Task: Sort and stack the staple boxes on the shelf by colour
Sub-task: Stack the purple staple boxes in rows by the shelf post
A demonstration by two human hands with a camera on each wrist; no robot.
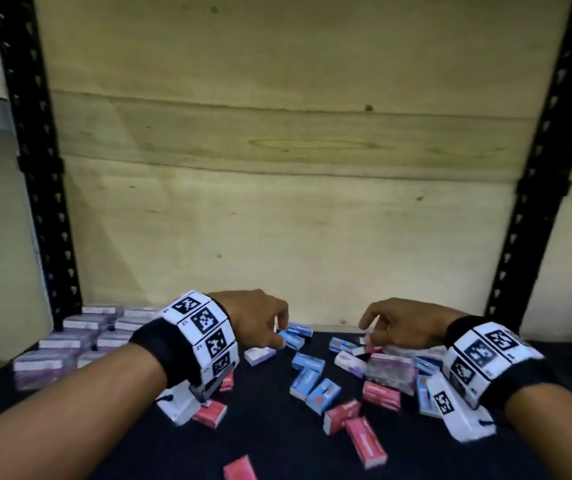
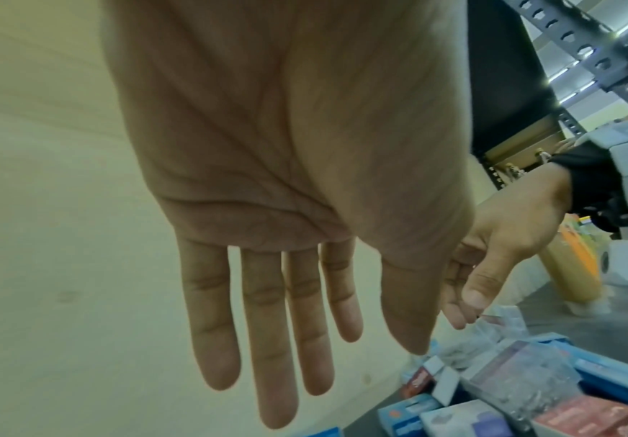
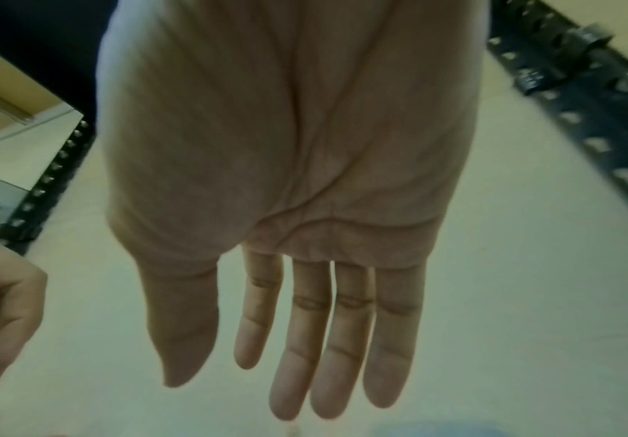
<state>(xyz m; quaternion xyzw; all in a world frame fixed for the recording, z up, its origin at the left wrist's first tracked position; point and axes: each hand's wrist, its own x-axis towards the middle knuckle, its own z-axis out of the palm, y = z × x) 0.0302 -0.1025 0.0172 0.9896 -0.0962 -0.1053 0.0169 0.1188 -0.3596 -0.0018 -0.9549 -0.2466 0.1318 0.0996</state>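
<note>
Small staple boxes lie scattered on the dark shelf (image 1: 146, 455): blue boxes (image 1: 308, 375), red boxes (image 1: 365, 441) and a loose purple box (image 1: 259, 355). Purple boxes stand in neat stacks (image 1: 66, 344) at the left. My left hand (image 1: 277, 332) hangs over two blue boxes (image 1: 296, 336) near the back wall, with relaxed fingers (image 2: 305, 325) that hold nothing. My right hand (image 1: 372, 329) hovers over the clutter on the right, just above a clear-wrapped purple pack (image 1: 390, 372). Its fingers (image 3: 305, 354) are straight and hold nothing.
A plywood back panel (image 1: 277, 168) closes the shelf behind the boxes. Black perforated uprights stand at the left (image 1: 35, 168) and at the right (image 1: 537, 168). An orange and yellow object (image 2: 574, 266) stands at the shelf's right end.
</note>
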